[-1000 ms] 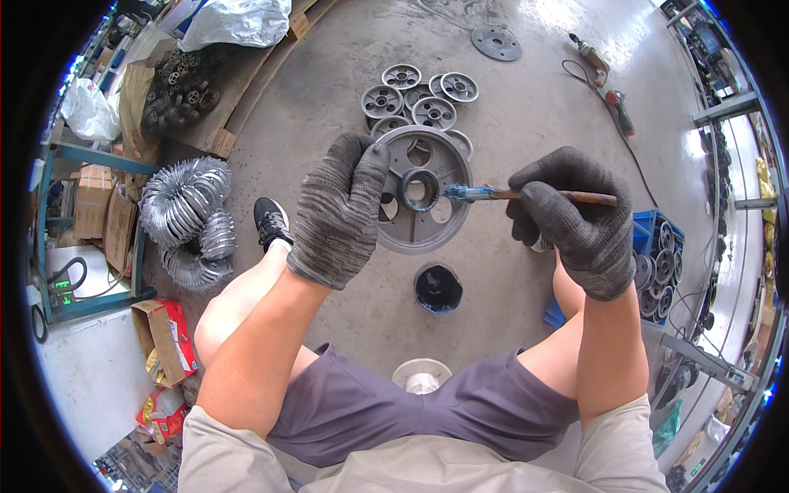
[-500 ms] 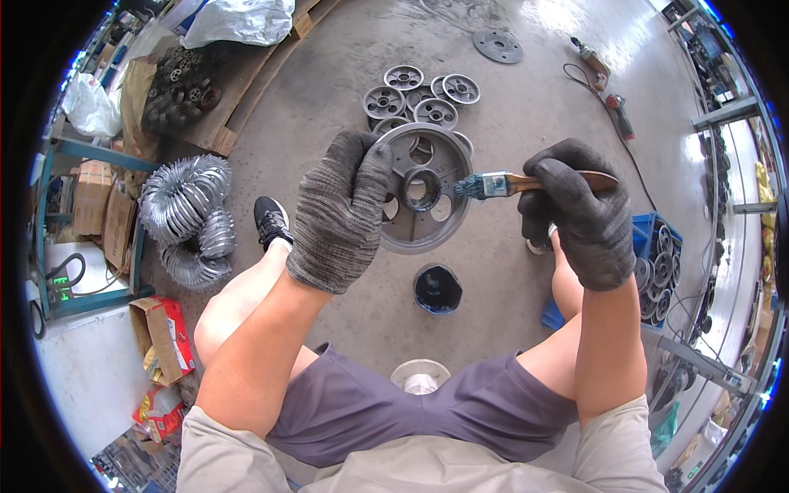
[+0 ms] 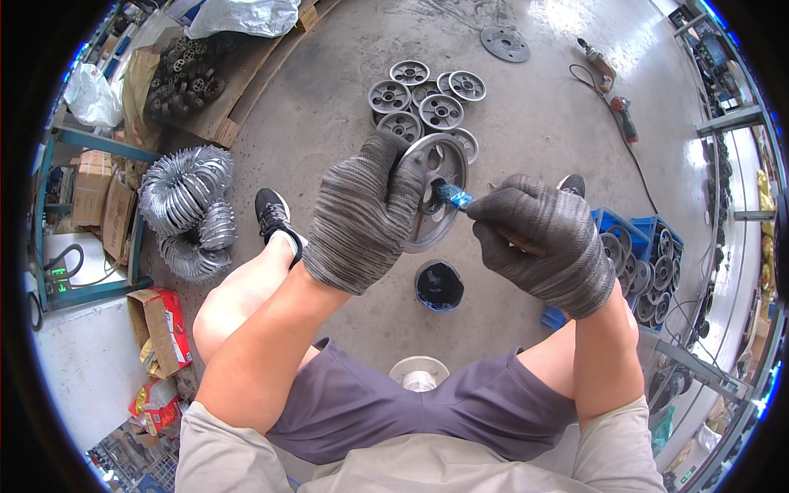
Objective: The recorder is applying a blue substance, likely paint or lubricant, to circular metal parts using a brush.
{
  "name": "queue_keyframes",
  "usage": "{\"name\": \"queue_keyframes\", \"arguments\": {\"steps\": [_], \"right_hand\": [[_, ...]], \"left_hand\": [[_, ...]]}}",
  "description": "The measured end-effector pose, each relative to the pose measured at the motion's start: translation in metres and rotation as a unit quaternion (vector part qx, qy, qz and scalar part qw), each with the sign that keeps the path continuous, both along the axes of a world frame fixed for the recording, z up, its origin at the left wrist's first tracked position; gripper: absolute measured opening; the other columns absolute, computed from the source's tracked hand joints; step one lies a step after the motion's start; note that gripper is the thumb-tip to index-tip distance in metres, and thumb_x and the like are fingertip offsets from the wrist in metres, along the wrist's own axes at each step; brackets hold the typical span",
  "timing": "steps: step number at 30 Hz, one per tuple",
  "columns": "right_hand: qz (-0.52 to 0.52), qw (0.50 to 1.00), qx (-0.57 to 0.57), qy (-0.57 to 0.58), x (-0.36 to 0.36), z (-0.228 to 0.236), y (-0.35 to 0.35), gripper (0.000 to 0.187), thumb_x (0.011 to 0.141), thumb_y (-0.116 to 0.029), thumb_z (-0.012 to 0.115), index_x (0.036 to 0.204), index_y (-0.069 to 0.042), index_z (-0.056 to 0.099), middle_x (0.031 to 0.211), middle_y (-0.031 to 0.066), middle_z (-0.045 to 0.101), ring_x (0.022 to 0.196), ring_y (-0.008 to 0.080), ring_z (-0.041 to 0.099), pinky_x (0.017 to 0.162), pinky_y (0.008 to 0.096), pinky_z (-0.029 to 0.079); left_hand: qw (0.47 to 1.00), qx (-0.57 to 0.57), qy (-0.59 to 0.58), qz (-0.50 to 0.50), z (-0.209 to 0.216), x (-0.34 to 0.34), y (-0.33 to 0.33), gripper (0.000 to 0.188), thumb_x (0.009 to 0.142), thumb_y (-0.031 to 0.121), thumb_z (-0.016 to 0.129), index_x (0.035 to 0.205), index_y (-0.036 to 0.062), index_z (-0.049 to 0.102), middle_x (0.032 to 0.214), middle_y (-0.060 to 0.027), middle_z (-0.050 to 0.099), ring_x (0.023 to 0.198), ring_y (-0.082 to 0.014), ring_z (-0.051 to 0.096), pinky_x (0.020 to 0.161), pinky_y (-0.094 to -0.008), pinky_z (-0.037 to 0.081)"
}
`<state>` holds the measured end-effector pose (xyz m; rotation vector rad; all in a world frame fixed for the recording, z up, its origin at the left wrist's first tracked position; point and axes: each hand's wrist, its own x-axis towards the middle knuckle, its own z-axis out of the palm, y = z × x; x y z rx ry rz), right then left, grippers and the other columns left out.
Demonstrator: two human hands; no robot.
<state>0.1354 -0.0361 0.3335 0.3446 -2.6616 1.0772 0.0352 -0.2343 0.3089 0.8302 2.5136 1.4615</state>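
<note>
My gloved left hand (image 3: pixel 366 214) grips the left rim of a grey metal wheel (image 3: pixel 454 161), which is tilted so its face turns toward the right. In my gloved right hand (image 3: pixel 546 238) is a paintbrush (image 3: pixel 454 195), its wooden handle mostly covered by the fingers. The blue-coated bristles touch the wheel's hub at its centre hole. Below the wheel, on the floor, stands a small pot (image 3: pixel 439 286) of dark blue-black paint or grease. Beyond the wheel lies a pile of similar metal wheels (image 3: pixel 440 112).
Blue crates (image 3: pixel 649 226) of wheels stand at right. A corded power tool (image 3: pixel 625 120) and a flat round plate (image 3: pixel 505 44) lie farther off. At left are a coiled silver duct (image 3: pixel 187 193), a wooden pallet (image 3: pixel 246 90) and a red carton (image 3: pixel 160 329).
The wheel has turned from facing me to a sideways tilt. My right hand has moved left and down, bringing the brush tip into the hub.
</note>
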Motion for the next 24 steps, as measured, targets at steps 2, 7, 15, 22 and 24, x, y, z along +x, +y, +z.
{"name": "queue_keyframes", "arguments": {"steps": [2, 7, 15, 22, 24], "right_hand": [[-0.007, 0.998, -0.034, -0.06, 0.002, 0.002, -0.001, 0.019, 0.08, -0.004, 0.073, 0.1, -0.006, 0.071, 0.078, 0.0102, 0.067, 0.064, 0.0276, 0.067, 0.058, 0.0325, 0.053], [-0.142, 0.848, -0.389, -0.331, 0.002, 0.017, -0.005, 0.013, 0.09, -0.014, 0.071, 0.099, -0.004, 0.071, 0.079, 0.0088, 0.071, 0.064, 0.0164, 0.068, 0.059, 0.0274, 0.055], [0.005, 0.988, -0.148, -0.051, 0.002, 0.01, 0.017, 0.022, 0.078, 0.0, 0.072, 0.099, -0.005, 0.071, 0.082, 0.0078, 0.07, 0.071, 0.0163, 0.069, 0.064, 0.0288, 0.057], [0.015, 0.999, -0.011, -0.032, -0.001, 0.004, 0.005, 0.021, 0.073, -0.004, 0.074, 0.094, -0.006, 0.072, 0.077, 0.0105, 0.068, 0.069, 0.0302, 0.068, 0.065, 0.0341, 0.057], [0.006, 0.993, 0.007, -0.118, 0.002, 0.012, 0.002, 0.018, 0.075, -0.006, 0.073, 0.093, -0.005, 0.071, 0.072, 0.0106, 0.066, 0.067, 0.0245, 0.068, 0.064, 0.0339, 0.056]], "left_hand": [[0.999, -0.025, 0.029, -0.01, 0.002, 0.001, 0.0, 0.017, 0.101, 0.017, 0.058, 0.103, -0.0001, 0.062, 0.079, -0.0149, 0.069, 0.071, -0.0199, 0.068, 0.064, -0.0339, 0.053], [0.999, 0.009, 0.031, -0.013, -0.002, 0.002, -0.001, 0.016, 0.1, 0.016, 0.057, 0.104, 0.0003, 0.061, 0.078, -0.0177, 0.068, 0.07, -0.0291, 0.069, 0.061, -0.0388, 0.052], [0.993, 0.038, -0.114, 0.012, -0.008, 0.001, 0.002, 0.023, 0.103, 0.022, 0.057, 0.104, -0.0002, 0.062, 0.085, -0.0105, 0.067, 0.076, -0.0139, 0.066, 0.062, -0.0307, 0.052], [0.993, 0.005, -0.119, 0.005, -0.008, 0.001, 0.002, 0.021, 0.101, 0.019, 0.057, 0.105, -0.0008, 0.062, 0.084, -0.0147, 0.068, 0.075, -0.0198, 0.067, 0.062, -0.0327, 0.053], [0.993, 0.007, -0.114, 0.002, -0.009, 0.002, 0.002, 0.019, 0.1, 0.015, 0.056, 0.105, -0.0018, 0.062, 0.083, -0.0207, 0.069, 0.074, -0.027, 0.071, 0.064, -0.0371, 0.054]]}}
